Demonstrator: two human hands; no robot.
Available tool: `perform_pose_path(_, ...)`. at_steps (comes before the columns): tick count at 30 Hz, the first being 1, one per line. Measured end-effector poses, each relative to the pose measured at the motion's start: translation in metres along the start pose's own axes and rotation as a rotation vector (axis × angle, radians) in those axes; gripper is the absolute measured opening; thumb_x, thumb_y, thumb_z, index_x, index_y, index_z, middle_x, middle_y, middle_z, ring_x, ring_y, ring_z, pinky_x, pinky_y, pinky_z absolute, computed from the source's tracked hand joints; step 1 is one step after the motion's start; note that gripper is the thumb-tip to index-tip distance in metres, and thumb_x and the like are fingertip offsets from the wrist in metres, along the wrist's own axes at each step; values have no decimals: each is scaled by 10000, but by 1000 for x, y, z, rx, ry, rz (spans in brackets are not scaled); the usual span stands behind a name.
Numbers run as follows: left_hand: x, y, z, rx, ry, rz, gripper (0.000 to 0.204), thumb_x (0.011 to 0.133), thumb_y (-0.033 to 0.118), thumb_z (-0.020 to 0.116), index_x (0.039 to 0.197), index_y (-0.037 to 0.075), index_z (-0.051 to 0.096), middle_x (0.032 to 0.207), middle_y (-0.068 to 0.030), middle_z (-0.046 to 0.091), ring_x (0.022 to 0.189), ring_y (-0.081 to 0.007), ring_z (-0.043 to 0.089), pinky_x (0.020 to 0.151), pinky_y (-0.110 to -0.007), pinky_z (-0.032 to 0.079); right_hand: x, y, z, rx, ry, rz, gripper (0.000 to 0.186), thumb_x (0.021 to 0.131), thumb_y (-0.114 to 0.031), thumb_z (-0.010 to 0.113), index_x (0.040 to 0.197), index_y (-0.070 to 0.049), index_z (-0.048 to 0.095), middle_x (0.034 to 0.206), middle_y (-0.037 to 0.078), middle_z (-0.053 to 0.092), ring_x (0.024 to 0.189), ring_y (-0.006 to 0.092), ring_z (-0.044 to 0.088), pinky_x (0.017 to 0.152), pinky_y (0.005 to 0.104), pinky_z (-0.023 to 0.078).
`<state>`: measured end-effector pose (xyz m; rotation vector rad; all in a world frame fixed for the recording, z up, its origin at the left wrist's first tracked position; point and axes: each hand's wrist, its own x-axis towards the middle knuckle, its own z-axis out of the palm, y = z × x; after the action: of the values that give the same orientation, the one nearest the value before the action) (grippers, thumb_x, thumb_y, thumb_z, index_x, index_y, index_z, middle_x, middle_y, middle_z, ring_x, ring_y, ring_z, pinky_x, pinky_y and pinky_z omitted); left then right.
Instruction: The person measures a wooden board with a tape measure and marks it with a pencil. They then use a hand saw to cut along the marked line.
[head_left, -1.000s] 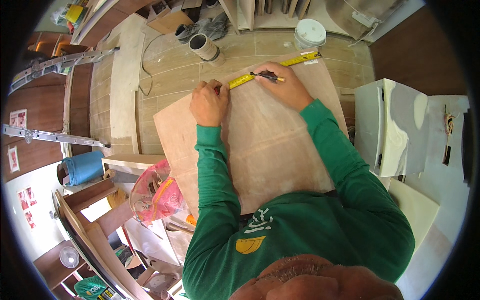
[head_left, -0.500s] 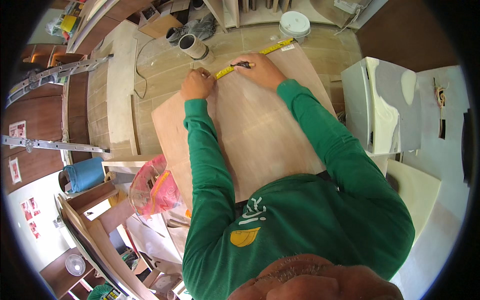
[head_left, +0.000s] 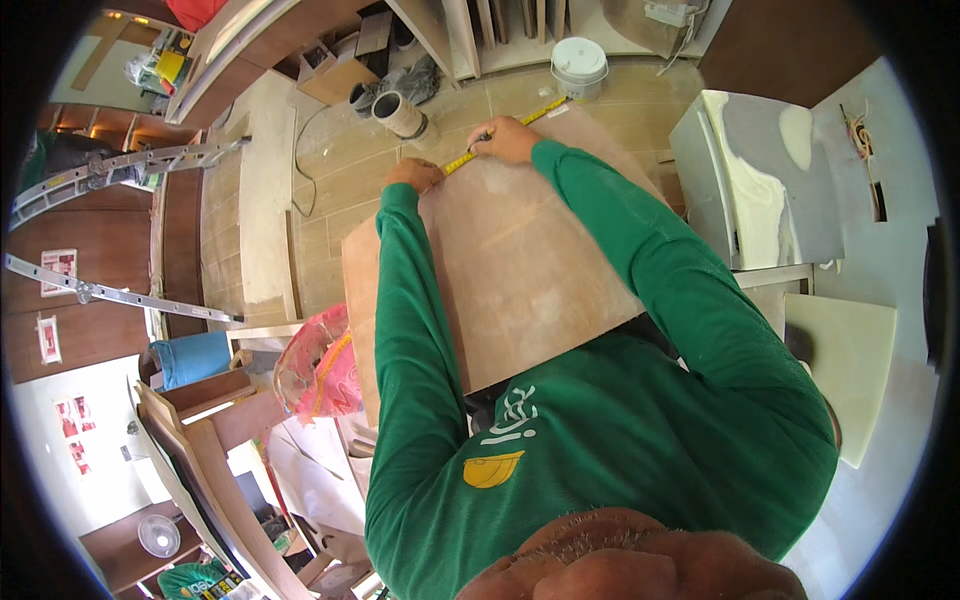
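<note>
A large pale plywood sheet (head_left: 515,255) lies in front of me, its near edge by my waist. A yellow tape measure (head_left: 540,113) runs diagonally along the far part of the sheet to its top right corner. My left hand (head_left: 415,172) is closed on the tape's near end, its case mostly hidden by the fingers. Farther right along the tape, my right hand (head_left: 503,140) grips a small dark pen (head_left: 485,137), its point at or close to the tape.
Beyond the sheet stand a grey pipe (head_left: 400,113) and white bucket (head_left: 578,70). Aluminium ladder parts (head_left: 140,300) are left, near a long board (head_left: 265,200) and pink sack (head_left: 315,365). A pale-streaked cabinet (head_left: 755,180) stands right. Green clothing (head_left: 190,580) shows lower left.
Both hands and forearms have moved farther up in the picture, still holding tape and pen. More of the sheet's near edge now shows above my shirt, and the surroundings have shifted slightly.
</note>
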<state>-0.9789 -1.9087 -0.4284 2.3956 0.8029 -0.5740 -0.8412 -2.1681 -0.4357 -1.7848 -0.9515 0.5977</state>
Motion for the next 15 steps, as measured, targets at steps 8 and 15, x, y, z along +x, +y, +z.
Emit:
perform_pose_path(8, 3, 20, 0, 32, 7, -3, 370, 880, 459, 841, 1105, 172, 901, 1002, -40, 854, 911, -210, 783, 865, -394, 612, -7, 6, -4, -79, 53, -14, 248, 895, -288, 822, 1078, -130, 877, 984, 154, 838, 931, 290, 787, 914, 402, 604)
perform_pose_path(15, 6, -3, 11, -139, -34, -65, 316, 875, 372, 880, 1076, 129, 904, 976, -50, 852, 845, -189, 774, 798, -371, 608, -4, 5, 9, -60, 19, 57, 261, 896, -308, 812, 1066, -120, 874, 977, 180, 828, 937, 306, 787, 913, 407, 604)
